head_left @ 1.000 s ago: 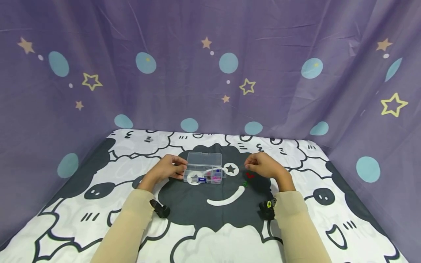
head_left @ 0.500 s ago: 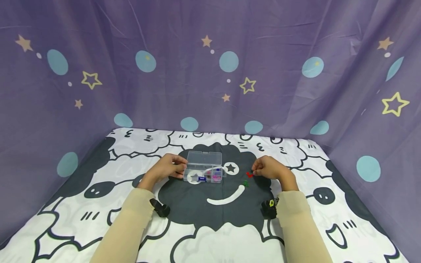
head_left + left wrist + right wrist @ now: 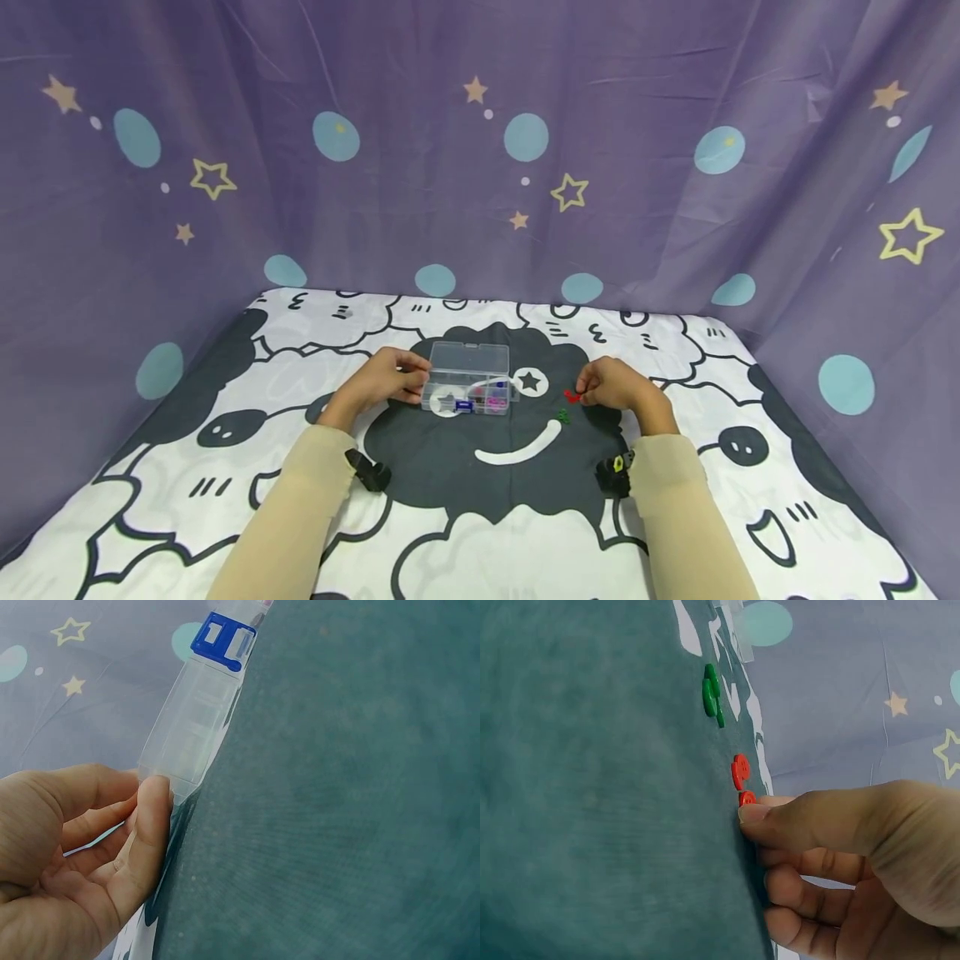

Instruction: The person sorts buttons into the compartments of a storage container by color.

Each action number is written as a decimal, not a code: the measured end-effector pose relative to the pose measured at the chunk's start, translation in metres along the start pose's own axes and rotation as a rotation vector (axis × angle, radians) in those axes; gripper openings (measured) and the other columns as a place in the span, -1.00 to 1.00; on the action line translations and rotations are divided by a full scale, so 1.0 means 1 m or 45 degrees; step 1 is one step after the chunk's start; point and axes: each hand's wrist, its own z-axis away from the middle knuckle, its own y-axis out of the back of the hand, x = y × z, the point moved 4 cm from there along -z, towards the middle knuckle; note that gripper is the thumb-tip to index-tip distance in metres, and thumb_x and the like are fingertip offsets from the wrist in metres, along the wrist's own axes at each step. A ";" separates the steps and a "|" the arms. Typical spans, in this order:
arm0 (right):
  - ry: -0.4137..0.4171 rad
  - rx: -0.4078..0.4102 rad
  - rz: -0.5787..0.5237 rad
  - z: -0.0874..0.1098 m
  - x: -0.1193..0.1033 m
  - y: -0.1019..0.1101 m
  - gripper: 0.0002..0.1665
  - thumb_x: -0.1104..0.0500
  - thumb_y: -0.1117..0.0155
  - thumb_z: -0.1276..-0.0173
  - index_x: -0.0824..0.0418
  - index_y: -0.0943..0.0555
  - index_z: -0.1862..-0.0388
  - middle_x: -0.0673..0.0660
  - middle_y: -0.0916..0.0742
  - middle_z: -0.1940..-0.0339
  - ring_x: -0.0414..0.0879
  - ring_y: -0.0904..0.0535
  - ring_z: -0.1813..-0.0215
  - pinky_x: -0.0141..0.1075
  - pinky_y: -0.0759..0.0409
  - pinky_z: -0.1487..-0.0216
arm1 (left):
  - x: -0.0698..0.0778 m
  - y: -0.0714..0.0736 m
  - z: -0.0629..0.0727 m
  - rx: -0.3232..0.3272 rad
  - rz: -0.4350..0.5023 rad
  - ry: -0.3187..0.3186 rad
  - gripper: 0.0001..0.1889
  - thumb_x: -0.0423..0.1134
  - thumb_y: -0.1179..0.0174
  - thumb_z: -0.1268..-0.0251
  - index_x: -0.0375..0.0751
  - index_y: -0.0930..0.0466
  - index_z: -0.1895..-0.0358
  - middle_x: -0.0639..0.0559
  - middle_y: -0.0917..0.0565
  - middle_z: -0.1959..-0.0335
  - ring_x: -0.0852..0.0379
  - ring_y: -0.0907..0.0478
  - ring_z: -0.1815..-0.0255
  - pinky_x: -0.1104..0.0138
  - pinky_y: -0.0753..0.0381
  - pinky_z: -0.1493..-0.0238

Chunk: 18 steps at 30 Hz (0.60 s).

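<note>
My left hand [image 3: 381, 383] holds the left end of a clear plastic compartment box [image 3: 187, 724], its fingertips and thumb at the corner. The box's see-through lid [image 3: 470, 358] stands open at the back. Inside are pink pieces [image 3: 497, 403] at the right, and a blue buckle-like piece [image 3: 223, 641] shows at the front. To the right, my right hand [image 3: 617, 385] pinches a small red button [image 3: 747, 799] between thumb and forefinger, low over the dark cloth. Right beside it lies another red button [image 3: 740, 771]. Several green buttons [image 3: 711, 694] lie a little nearer the smile print.
The table cloth [image 3: 480, 483] carries a dark cartoon face with a white smile and star eyes. A thin white strip [image 3: 491, 382] runs over the box toward the right star eye. A purple curtain [image 3: 420, 208] closes off the back and sides.
My right hand has come down and slightly right onto the red buttons and now pinches one. The left hand stays at the box. The whole head view has shifted slightly.
</note>
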 end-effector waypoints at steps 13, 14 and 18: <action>-0.006 -0.004 -0.004 -0.002 -0.001 -0.002 -0.89 0.38 -0.45 -0.23 0.23 -0.70 0.31 0.01 -0.72 0.44 -0.11 -0.53 0.38 -0.27 -0.55 0.33 | 0.000 0.001 0.000 0.009 -0.008 0.011 -0.72 -0.46 -0.20 -0.47 -0.49 -0.60 -0.17 -0.25 -0.57 0.10 0.04 -0.68 0.35 0.19 -0.83 0.24; -0.011 -0.008 0.003 -0.002 -0.001 -0.002 -0.90 0.37 -0.45 -0.24 0.22 -0.70 0.31 0.00 -0.72 0.44 -0.12 -0.53 0.38 -0.27 -0.55 0.33 | 0.000 0.001 0.000 0.008 -0.005 0.012 -0.72 -0.46 -0.20 -0.47 -0.49 -0.61 -0.16 -0.25 -0.57 0.10 0.04 -0.68 0.35 0.20 -0.83 0.24; -0.022 -0.019 0.018 0.000 0.000 -0.001 -0.93 0.34 -0.44 -0.27 0.23 -0.70 0.32 0.00 -0.69 0.46 -0.12 -0.52 0.38 -0.27 -0.55 0.34 | 0.002 0.000 0.000 0.008 0.005 0.015 -0.72 -0.46 -0.21 -0.46 -0.48 -0.62 -0.16 -0.25 -0.58 0.09 0.04 -0.68 0.35 0.20 -0.83 0.23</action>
